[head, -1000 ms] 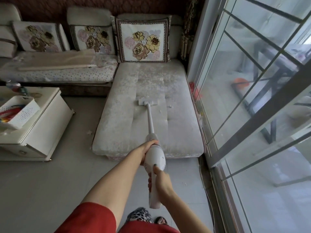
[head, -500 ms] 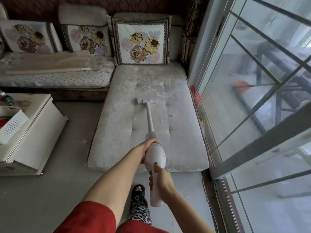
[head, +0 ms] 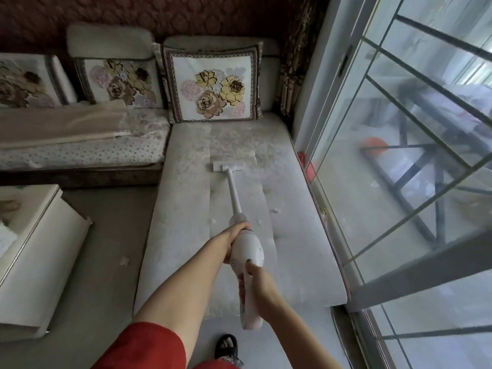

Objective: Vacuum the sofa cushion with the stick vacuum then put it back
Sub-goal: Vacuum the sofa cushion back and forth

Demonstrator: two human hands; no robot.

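A white stick vacuum stretches from my hands out over the pale grey sofa cushion. Its flat nozzle rests on the cushion's middle, a little short of the flowered pillow. My left hand wraps the front of the vacuum's body. My right hand grips the handle behind it. Small white scraps lie on the cushion to the right of the tube.
A flowered pillow leans at the cushion's far end. A glass sliding door runs along the right side. To the left are the other sofa seat and a white low table. My sandalled foot stands on the grey floor.
I have stepped closer to the sofa, and the view has shifted left and nearer. The nozzle stays near the cushion's middle. Both hands keep their hold.
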